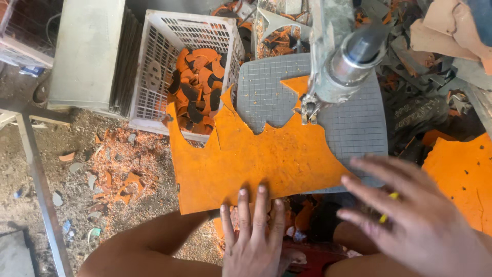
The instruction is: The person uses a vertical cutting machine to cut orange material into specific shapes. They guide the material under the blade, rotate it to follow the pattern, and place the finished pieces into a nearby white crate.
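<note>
Careful: your left hand (252,233) lies flat, fingers spread, on the orange sheet (256,159); right hand (410,215), open, hovers. Fingers could slide toward the cutter (309,110).

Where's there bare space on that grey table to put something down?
On the grey cutting table: the gridded patch right of the machine head, above the right hand, and a smaller patch between the head and white crate. The orange sheet under the left hand crowds the front.
</note>
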